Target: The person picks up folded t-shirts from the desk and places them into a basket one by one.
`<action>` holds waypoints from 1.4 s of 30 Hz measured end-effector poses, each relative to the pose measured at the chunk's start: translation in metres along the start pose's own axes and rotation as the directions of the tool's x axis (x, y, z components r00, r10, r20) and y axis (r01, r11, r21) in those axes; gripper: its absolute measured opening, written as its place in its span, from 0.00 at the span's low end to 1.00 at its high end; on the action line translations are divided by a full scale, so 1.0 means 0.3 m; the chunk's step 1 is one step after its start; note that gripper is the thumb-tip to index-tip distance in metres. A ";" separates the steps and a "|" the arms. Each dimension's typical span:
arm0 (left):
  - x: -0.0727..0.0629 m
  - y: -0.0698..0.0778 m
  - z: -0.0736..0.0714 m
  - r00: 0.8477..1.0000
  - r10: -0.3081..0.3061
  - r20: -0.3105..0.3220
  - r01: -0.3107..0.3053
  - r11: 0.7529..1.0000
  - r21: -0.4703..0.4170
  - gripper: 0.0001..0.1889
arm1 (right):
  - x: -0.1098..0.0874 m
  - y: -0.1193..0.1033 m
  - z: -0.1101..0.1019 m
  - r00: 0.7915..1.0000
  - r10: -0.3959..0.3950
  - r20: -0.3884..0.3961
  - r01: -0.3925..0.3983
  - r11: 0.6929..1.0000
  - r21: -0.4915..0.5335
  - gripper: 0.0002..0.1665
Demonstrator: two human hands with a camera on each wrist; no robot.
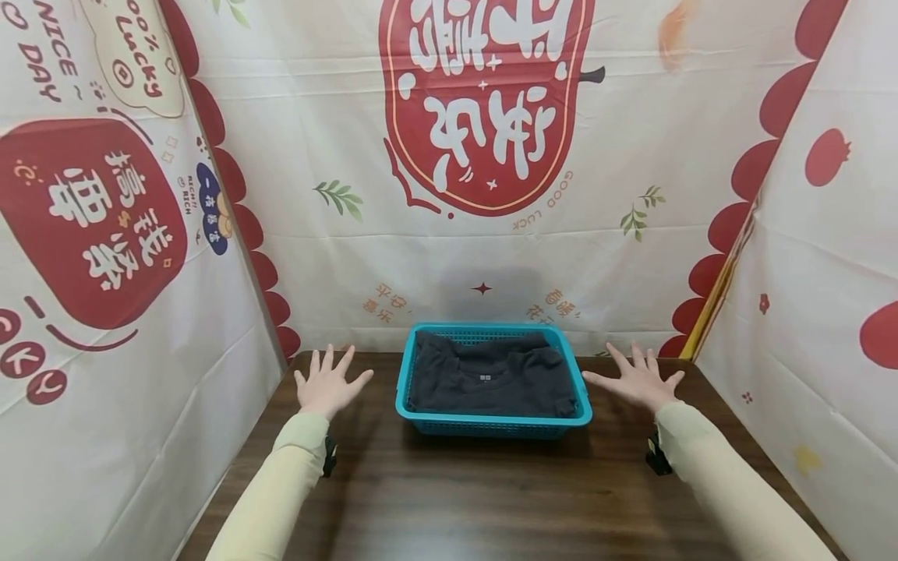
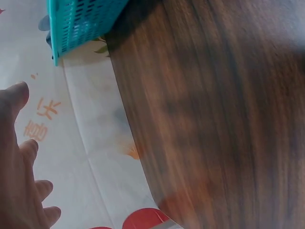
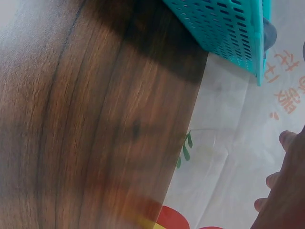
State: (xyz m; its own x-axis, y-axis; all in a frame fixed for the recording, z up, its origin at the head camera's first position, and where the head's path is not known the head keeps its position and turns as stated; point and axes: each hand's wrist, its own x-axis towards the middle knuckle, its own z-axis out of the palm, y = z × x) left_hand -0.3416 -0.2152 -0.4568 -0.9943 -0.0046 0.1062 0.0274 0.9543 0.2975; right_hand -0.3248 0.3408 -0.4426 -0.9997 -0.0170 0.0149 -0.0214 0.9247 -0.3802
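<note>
A turquoise plastic basket (image 1: pixel 494 421) with perforated walls stands at the back of the table. Inside it lies a folded dark grey garment (image 1: pixel 484 389) with a small pale label near its neckline. To the left of the basket, my left hand (image 1: pixel 328 387) hovers with fingers spread, holding nothing. My right hand (image 1: pixel 640 380) is on the other side, its fingers also spread and apart from the basket. Each wrist view shows only part of a hand, with the basket wall (image 2: pixel 88 21) at the top in the left wrist view.
The brown wooden table (image 1: pixel 449 499) extends in front of the basket. A printed cloth (image 1: pixel 449 257) hangs just behind its far edge, and more cloth panels (image 1: pixel 807 312) enclose the left and right sides. Dark wrist devices (image 1: pixel 657 456) sit under both sleeves.
</note>
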 end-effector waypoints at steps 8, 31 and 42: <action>-0.018 -0.025 0.012 1.000 -0.014 0.010 0.014 1.000 0.002 0.45 | -0.005 0.014 0.001 1.000 0.000 -0.010 0.000 1.000 0.003 0.56; -0.043 -0.021 0.045 0.998 -0.038 0.045 0.040 0.999 -0.022 0.42 | -0.006 0.040 -0.004 1.000 0.016 -0.017 -0.017 1.000 -0.017 0.60; -0.042 -0.016 0.046 0.998 -0.028 0.050 0.030 0.999 -0.037 0.44 | -0.005 0.035 -0.008 1.000 0.008 -0.010 -0.009 1.000 -0.024 0.60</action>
State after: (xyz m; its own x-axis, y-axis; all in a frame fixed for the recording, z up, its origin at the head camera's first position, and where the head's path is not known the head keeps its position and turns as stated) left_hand -0.3305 -0.2157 -0.4726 -0.9986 -0.0168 0.0506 0.0011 0.9421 0.3354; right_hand -0.3236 0.3514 -0.4444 -0.9998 -0.0054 0.0213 -0.0127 0.9337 -0.3579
